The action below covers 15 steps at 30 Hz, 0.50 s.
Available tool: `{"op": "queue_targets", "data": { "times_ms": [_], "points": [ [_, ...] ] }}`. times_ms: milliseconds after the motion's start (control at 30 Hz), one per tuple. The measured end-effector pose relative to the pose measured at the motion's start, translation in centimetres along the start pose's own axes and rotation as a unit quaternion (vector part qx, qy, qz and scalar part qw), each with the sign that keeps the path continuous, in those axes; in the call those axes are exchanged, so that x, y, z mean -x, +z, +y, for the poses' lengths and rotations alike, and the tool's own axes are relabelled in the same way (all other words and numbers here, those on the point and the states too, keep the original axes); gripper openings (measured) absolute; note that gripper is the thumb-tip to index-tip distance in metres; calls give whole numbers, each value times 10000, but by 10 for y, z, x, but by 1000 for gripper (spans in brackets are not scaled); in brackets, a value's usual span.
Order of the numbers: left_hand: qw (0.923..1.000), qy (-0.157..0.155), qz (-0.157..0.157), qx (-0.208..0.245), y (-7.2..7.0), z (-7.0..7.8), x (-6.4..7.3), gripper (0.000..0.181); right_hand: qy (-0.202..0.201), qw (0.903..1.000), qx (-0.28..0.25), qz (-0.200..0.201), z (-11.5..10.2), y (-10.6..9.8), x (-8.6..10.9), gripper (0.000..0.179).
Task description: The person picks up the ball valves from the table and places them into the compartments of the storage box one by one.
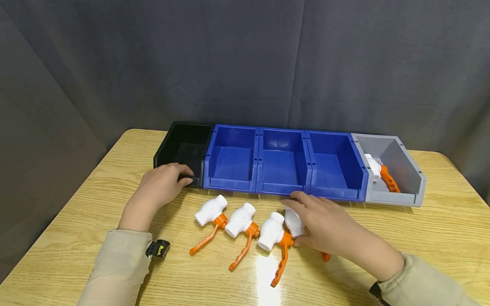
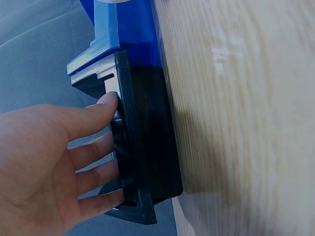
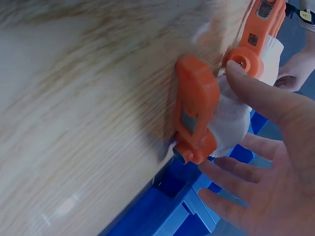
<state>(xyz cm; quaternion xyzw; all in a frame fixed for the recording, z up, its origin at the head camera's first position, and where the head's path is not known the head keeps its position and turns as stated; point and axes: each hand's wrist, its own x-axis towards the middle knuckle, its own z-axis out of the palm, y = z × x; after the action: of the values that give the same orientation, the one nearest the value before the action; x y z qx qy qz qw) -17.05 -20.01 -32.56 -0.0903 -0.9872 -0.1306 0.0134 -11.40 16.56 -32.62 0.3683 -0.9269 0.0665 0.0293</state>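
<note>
My left hand (image 1: 162,182) holds the front lip of the black bin (image 1: 202,170), thumb and fingers at its edge; the left wrist view shows the fingertips along the black rim (image 2: 129,147). With its thumb on one side and fingers on the other, my right hand (image 1: 325,223) grips a white ball valve (image 1: 294,223) with an orange lever (image 3: 197,96). Most of that valve is hidden by the hand in the head view. To its left, three similar valves lie in a row: a near one (image 1: 271,233), a middle one (image 1: 240,221) and a far-left one (image 1: 211,211).
Behind the valves stand three blue bins (image 1: 283,188) side by side, between the black bin and a grey bin (image 1: 413,178). Another white valve with an orange lever (image 1: 388,178) lies in the grey bin. A dark curtain (image 1: 245,63) hangs behind the wooden table (image 1: 76,221).
</note>
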Motion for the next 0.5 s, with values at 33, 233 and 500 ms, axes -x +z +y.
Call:
{"op": "queue_targets", "data": {
  "times_ms": [33, 233, 500],
  "points": [
    [10000, -9, -8, 3, 0, 0, 0, 22, -5, 10000, 4, -4, 0, 1, -1, 83],
    [10000, -6, -19, 1, -1, 0, 0, 22, -14, 10000, 8, -59, -2, 4, -4, 84],
    [10000, 25, 4, -11, -2, 0, 0, 22, -32, 9997, -84, -224, -1, 5, -6, 78]
  ]
}}
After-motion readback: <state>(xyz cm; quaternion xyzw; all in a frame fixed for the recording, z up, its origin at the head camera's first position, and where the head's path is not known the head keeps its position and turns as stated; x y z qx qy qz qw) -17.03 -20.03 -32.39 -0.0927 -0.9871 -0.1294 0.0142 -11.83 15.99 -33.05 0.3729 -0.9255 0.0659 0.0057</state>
